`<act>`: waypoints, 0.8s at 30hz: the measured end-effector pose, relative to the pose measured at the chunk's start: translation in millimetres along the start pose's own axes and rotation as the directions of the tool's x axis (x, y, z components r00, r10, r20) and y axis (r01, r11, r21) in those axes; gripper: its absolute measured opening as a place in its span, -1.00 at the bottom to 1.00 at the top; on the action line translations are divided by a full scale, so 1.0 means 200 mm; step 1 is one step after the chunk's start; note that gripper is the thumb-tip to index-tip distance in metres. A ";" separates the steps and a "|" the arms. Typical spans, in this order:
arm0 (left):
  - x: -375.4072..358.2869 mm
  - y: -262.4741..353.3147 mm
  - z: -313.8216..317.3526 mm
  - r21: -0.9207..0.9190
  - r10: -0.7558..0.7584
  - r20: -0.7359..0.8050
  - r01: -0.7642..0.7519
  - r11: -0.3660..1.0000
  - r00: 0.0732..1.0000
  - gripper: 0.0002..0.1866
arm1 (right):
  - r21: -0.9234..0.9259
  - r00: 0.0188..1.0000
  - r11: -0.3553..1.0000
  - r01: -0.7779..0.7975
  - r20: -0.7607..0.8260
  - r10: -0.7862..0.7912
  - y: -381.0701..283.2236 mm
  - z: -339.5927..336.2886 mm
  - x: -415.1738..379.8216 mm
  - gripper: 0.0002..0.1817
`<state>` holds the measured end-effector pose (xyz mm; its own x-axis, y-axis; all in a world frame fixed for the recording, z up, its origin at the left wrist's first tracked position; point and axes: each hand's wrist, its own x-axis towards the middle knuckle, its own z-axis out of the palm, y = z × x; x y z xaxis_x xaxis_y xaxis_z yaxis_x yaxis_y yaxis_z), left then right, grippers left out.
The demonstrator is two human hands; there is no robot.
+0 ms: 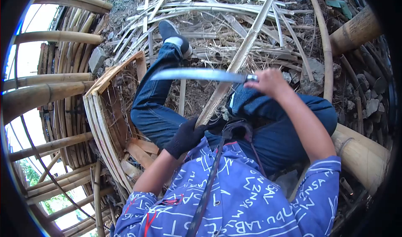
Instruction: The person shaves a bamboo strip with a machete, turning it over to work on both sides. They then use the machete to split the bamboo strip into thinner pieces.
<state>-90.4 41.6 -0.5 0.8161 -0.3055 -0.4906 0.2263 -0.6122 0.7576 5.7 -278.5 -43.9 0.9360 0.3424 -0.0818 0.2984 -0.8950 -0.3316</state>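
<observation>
My left hand [185,138], in a black glove, is closed round the near end of a long split bamboo strip [239,60]. The strip slants up and away from my lap to the top of the view. Bare, my right hand [270,83] grips the dark handle of a long-bladed machete [197,74]. Its blade points left, lies across the strip in this view and is smeared by motion. Under it are my legs in blue jeans [157,99], one bent to each side.
Split bamboo strips [201,7] litter the ground ahead. To the left stand a wooden crate-like frame [106,84] and bamboo poles [50,92]. A thick bamboo pole [362,153] lies at right, near broken stones [370,107]. A strap [205,195] hangs down my front.
</observation>
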 end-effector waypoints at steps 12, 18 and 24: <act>0.00 0.03 -0.06 -0.156 -0.224 0.035 0.227 0.961 0.974 -0.84 | 0.037 0.990 0.992 -0.119 -0.076 0.122 -0.01 0.04 0.06 -0.21; -0.09 -0.01 -0.07 -0.158 -0.227 0.003 0.225 0.962 0.974 -0.86 | 0.080 0.985 0.986 -0.149 -0.072 0.155 0.11 0.04 0.09 -0.22; -0.16 -0.06 -0.08 -0.031 -0.177 -0.031 0.176 0.984 0.984 -0.81 | 0.085 0.998 0.994 -0.062 -0.023 0.064 0.03 0.01 0.01 -0.24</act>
<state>-109.7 71.2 12.5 0.7792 -0.1699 -0.6033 0.3828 -0.6332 0.6727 8.1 -282.7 -47.2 0.9572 0.2777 -0.0815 0.2230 -0.8871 -0.4042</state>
